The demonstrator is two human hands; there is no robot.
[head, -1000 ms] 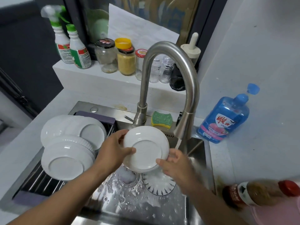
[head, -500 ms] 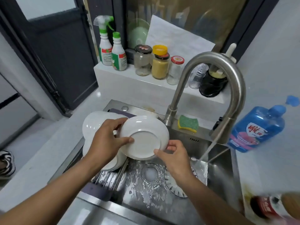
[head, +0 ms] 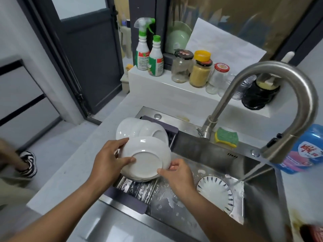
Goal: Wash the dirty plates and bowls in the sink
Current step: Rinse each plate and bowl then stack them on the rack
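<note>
A white plate (head: 148, 159) is held bottom-up over the drying rack (head: 134, 187) at the sink's left end. My left hand (head: 108, 163) grips its left rim, thumb across the base. My right hand (head: 176, 175) pinches its lower right rim. Behind it, white bowls and plates (head: 138, 128) lie upside down on the rack. A plate with dark rim marks (head: 216, 193) lies on the wet floor of the steel sink (head: 206, 154). Water runs from the curved tap (head: 283, 109) onto the sink's right side.
A green and yellow sponge (head: 226, 137) sits behind the sink. A blue soap bottle (head: 304, 151) stands at the right. Jars (head: 199, 70) and spray bottles (head: 148, 51) line the ledge. A person's striped shoe (head: 28, 163) shows on the floor at left.
Both hands have carried the white plate leftward from under the tap to above the rack, over the other white dishes. The view has swung left.
</note>
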